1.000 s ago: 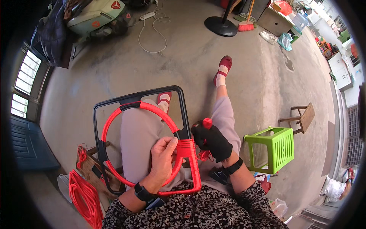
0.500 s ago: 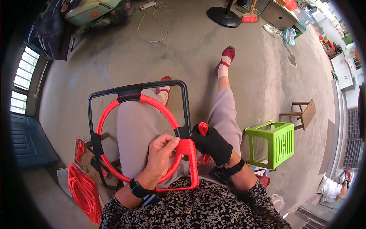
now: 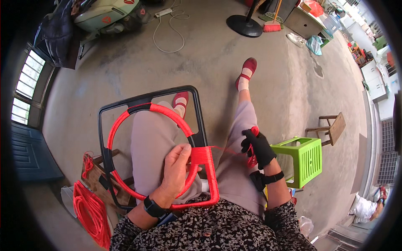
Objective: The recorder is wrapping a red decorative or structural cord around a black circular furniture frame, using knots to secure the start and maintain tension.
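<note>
A black square frame (image 3: 153,93) with a ring inside it rests over my lap, tilted. Red cord (image 3: 202,156) is wound tightly round much of the ring and round the frame's near right corner. My bare left hand (image 3: 176,163) pinches the ring beside the wound block, thumb on top. Out to the right, my black-gloved right hand (image 3: 260,148) is closed round a small bundle of red cord (image 3: 251,157). A thin strand runs from the wound block across to that bundle. The left fingertips under the ring are partly hidden.
At my left stand a wooden stool (image 3: 109,180) with a small red cord bundle and a large red cord coil (image 3: 88,213). A green plastic stool (image 3: 307,161) and a small wooden stool (image 3: 333,129) are at right. A scooter (image 3: 106,16) and a black round base (image 3: 244,26) are farther off.
My right hand has moved right, away from the frame, with the cord bundle, drawing the strand out straight. My left hand keeps its hold on the ring.
</note>
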A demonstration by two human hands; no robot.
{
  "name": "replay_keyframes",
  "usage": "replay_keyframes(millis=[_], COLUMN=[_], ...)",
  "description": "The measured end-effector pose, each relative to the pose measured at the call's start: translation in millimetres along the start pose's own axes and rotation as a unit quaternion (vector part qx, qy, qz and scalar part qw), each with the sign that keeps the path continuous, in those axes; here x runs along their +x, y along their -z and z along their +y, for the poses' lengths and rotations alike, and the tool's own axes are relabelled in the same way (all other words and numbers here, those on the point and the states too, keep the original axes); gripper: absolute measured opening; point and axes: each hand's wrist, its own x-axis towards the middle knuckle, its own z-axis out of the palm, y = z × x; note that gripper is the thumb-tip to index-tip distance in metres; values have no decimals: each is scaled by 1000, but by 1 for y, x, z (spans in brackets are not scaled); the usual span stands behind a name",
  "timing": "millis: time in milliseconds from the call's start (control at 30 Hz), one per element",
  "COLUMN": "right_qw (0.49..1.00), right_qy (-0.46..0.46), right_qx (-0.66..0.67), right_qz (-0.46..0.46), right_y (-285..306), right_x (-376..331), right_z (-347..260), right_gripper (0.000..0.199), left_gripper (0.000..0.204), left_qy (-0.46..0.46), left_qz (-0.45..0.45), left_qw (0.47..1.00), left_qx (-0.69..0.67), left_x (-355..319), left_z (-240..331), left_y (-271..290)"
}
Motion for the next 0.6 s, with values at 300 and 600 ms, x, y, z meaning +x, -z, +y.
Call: replay_keyframes(millis=[300,600], right_qw=[559,975], right_qy=[630,174], right_qx=[-539,-64], right_qz=[-24,-119], right_y=[-115,-81], right_x=[-65,-35], right_z=[-74,-49], right_gripper=[43,27], left_gripper=[35,13], left_qy=[-148,-137], left_qz=[-15,25], left_qw=[986,990], left_qx=[-73,30], left_x=[-3,9], left_z=[13,-7], left_y=[-12,8])
